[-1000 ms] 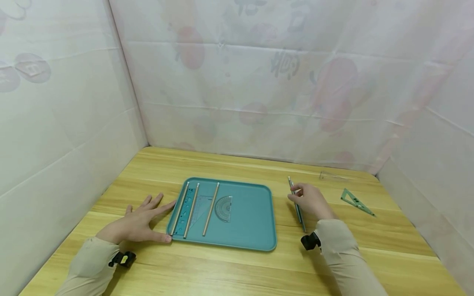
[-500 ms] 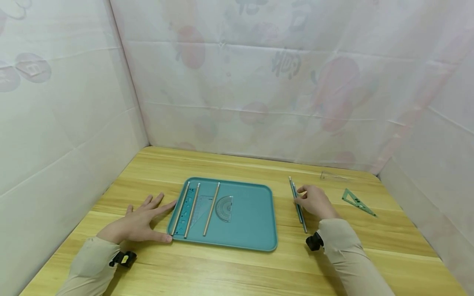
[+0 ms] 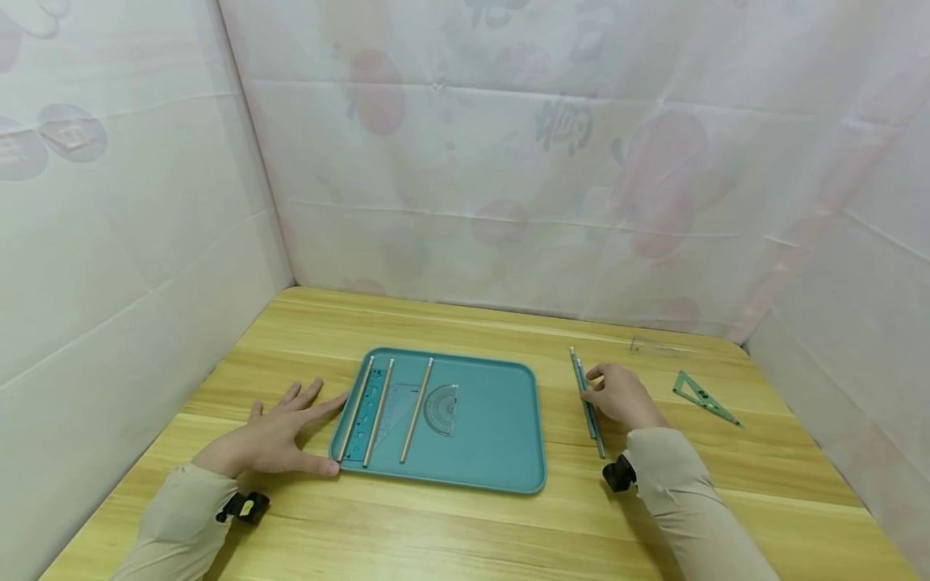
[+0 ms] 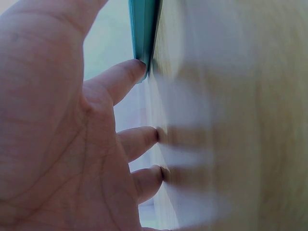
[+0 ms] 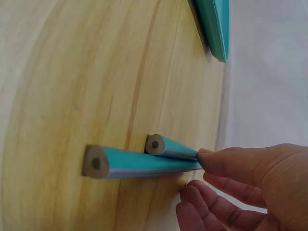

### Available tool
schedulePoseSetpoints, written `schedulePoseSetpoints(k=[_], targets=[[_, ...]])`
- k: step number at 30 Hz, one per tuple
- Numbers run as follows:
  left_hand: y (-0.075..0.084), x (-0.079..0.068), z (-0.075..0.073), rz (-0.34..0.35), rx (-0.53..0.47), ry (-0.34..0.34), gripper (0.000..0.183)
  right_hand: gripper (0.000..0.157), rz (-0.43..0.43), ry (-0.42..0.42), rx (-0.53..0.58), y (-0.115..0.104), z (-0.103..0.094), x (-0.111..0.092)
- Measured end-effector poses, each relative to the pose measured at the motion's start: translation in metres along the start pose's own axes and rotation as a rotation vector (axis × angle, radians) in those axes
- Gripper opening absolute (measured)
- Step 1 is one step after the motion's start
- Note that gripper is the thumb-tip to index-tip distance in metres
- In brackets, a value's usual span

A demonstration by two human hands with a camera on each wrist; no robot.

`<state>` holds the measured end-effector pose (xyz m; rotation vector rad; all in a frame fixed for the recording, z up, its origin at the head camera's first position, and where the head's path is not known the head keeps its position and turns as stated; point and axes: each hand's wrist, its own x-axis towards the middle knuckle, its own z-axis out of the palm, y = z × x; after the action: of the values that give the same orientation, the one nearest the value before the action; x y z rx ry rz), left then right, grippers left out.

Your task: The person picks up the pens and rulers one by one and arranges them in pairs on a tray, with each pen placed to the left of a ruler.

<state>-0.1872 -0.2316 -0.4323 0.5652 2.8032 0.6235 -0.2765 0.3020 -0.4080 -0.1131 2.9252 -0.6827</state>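
My left hand (image 3: 279, 436) lies spread at the left side of a teal tray (image 3: 501, 428). Its thumb touches the tray's near-left corner, and its index finger reaches the left rim. Two teal pencils (image 5: 139, 162) lie side by side on the table right of the tray, unsharpened ends toward me. My right hand (image 3: 621, 395) pinches them between thumb and curled fingers; the exact contact under the fingers is hidden. On the tray lie a teal stencil ruler (image 3: 363, 415), a clear set square (image 3: 395, 407), a clear protractor (image 3: 441, 410) and three pencils (image 3: 416, 410).
A green set square (image 3: 705, 398) lies on the wooden table (image 3: 407, 532) to the right of my right hand. Behind it is a clear plastic piece (image 3: 657, 347), hard to make out. Pale printed cloth (image 3: 472, 161) hangs along the back and both sides.
My right hand has drawn back slightly to the right, from over both pencils to their right side. The left hand and the tray stay in place.
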Motion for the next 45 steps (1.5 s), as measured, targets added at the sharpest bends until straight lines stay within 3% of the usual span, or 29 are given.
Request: schedulePoseSetpoints(k=[45], targets=[[-0.001, 0.000, 0.000, -0.012, -0.012, -0.006, 0.109, 0.038, 0.034, -0.032, 0.002, 0.010, -0.009, 0.004]])
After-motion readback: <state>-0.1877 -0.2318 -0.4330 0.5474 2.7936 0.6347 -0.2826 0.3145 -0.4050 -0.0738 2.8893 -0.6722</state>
